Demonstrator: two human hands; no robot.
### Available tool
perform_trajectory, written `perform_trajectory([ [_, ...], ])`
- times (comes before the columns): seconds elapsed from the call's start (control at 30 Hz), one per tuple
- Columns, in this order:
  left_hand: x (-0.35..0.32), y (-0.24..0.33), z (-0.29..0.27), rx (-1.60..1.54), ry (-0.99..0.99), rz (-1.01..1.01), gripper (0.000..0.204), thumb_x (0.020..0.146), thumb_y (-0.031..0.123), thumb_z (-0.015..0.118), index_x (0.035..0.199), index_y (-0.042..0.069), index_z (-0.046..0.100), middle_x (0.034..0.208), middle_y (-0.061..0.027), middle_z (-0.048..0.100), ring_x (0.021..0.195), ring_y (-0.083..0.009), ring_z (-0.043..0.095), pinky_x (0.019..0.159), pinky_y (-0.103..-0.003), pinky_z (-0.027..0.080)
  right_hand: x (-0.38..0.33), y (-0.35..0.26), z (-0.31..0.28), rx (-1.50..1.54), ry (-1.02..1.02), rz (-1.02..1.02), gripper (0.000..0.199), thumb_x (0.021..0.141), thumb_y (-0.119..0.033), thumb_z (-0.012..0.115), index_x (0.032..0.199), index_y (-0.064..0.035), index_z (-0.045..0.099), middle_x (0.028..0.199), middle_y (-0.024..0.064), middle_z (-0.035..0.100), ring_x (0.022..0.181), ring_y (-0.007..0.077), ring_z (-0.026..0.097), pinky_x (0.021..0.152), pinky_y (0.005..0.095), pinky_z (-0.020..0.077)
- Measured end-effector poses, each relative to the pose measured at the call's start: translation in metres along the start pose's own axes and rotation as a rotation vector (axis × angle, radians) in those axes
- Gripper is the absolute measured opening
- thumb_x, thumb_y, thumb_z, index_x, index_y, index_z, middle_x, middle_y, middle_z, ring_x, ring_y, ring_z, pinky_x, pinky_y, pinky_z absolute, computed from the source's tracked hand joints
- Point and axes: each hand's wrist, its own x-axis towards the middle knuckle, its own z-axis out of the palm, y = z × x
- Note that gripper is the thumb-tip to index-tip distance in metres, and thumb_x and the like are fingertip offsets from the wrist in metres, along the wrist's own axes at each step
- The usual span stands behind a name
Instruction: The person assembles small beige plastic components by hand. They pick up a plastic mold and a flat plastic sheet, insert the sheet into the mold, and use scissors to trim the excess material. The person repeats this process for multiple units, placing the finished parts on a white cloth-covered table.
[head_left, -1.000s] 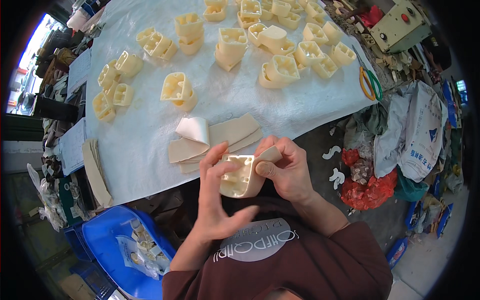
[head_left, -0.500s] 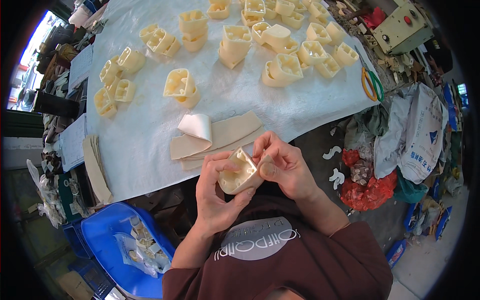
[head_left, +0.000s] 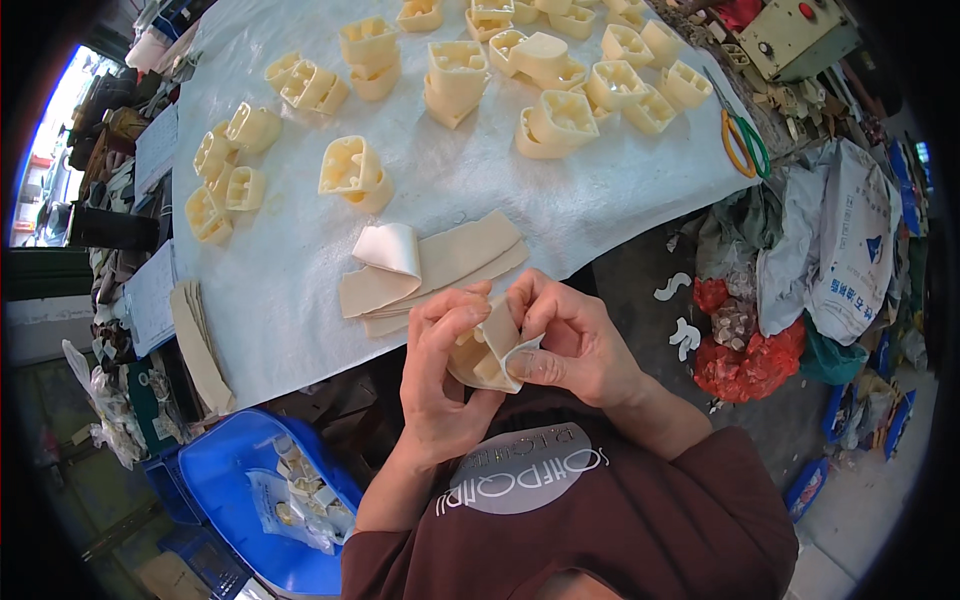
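Note:
Close to my body, above my lap, I hold a hollow cream plastic block (head_left: 474, 366) that resembles a shoe heel. My left hand (head_left: 436, 378) grips it, fingers on the far side and thumb beneath. A thin beige strip (head_left: 501, 328) lies against the block's right side. My right hand (head_left: 585, 345) pinches the strip's loose end between thumb and fingers, where a pale underside shows. Just beyond my hands, more flat beige strips (head_left: 465, 248) lie on the covered table, one with its pale end curled over.
Several similar cream blocks (head_left: 455, 75) stand across the white-covered table (head_left: 290, 225). Scissors (head_left: 742, 145) with orange and green handles rest at its right edge. Another strip stack (head_left: 200, 350) lies at the left edge. A blue bin (head_left: 215, 480) stands lower left; bags (head_left: 835, 240) sit at right.
The block has turned in my left hand, its opening now less exposed. My left fingers have shifted up along its far rim, and the strip's pale edge shows by my right thumb.

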Motion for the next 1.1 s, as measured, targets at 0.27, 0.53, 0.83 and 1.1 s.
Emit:
perform_trajectory([
  [0.27,-0.004,-0.007,0.005,-0.222,-0.019,0.025,0.063,0.064,-0.003,0.076,0.116,0.012,0.043,0.120,-0.0188,0.044,0.117,-0.0352,0.046,0.092,-0.044,0.044,0.014,0.008,-0.011,0.316,-0.003,0.203,0.075,0.062,-0.011,0.081,0.123,-0.0060,0.038,0.120,0.0104,0.044,0.113,0.0184,0.044,0.087,0.0303,0.0427],
  [0.53,-0.001,-0.003,0.009,-0.523,-0.087,0.005,0.060,0.060,-0.011,0.075,0.109,0.011,0.049,0.122,-0.0201,0.044,0.115,-0.0382,0.048,0.094,-0.044,0.043,0.010,0.016,-0.021,0.210,-0.096,0.272,0.087,0.056,-0.030,0.086,0.127,-0.0060,0.042,0.116,0.0086,0.053,0.107,0.0170,0.051,0.088,0.0320,0.0442],
  [0.83,0.018,-0.008,-0.025,-0.447,-0.368,-0.219,0.080,0.063,0.017,0.082,0.130,0.005,0.039,0.124,-0.0137,0.045,0.115,-0.0261,0.048,0.092,-0.037,0.043,0.032,0.003,-0.033,-0.237,-0.417,0.048,0.078,0.071,-0.025,0.074,0.134,-0.0019,0.034,0.130,0.0108,0.037,0.106,0.0208,0.050,0.089,0.0303,0.0435],
  [1.1,-0.006,-0.012,0.005,-0.350,0.115,-0.225,0.114,0.064,0.049,0.077,0.140,0.003,0.006,0.134,-0.0149,0.028,0.122,-0.0265,0.037,0.100,-0.038,0.034,0.030,-0.005,0.008,-0.032,-0.109,0.132,0.062,0.079,-0.017,0.061,0.132,-0.0016,0.034,0.114,0.0074,0.049,0.103,0.0129,0.049,0.090,0.0270,0.0398],
])
